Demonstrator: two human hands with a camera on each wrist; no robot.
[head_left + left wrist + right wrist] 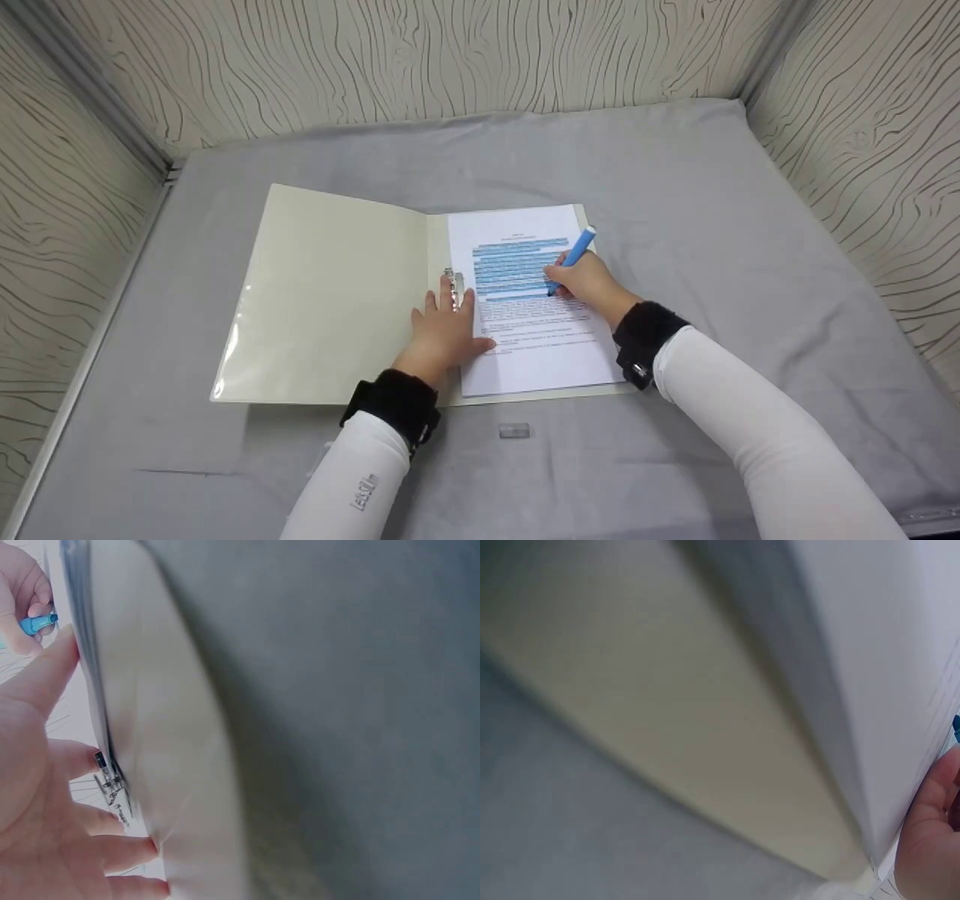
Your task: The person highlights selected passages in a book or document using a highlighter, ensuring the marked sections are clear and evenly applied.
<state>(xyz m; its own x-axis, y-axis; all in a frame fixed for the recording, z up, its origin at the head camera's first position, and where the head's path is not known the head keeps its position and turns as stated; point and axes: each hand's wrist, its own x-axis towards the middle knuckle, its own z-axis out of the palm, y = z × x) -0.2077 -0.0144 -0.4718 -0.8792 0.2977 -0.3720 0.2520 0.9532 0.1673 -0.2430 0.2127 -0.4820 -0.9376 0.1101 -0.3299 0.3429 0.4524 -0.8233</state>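
My right hand (589,279) grips a blue highlighter (580,247), its dark tip down on the printed sheet (547,367) just under a block of blue-marked lines. The sheet tops a stack of paper in an open cream folder (345,300). With fingers spread, my left hand (444,334) rests across the folder's spine, its thumb on the sheet's left edge. Its fingertips lie beside the metal ring clip (454,285). In the left wrist view the clip (112,784) shows close to the fingers, and the highlighter (37,624) appears at upper left.
A small clear grey cap-like piece (514,430) lies on the grey cloth (675,187) in front of the folder. Wood-patterned panels (450,60) stand behind and at both sides. The folder's left cover lies spread out to the left.
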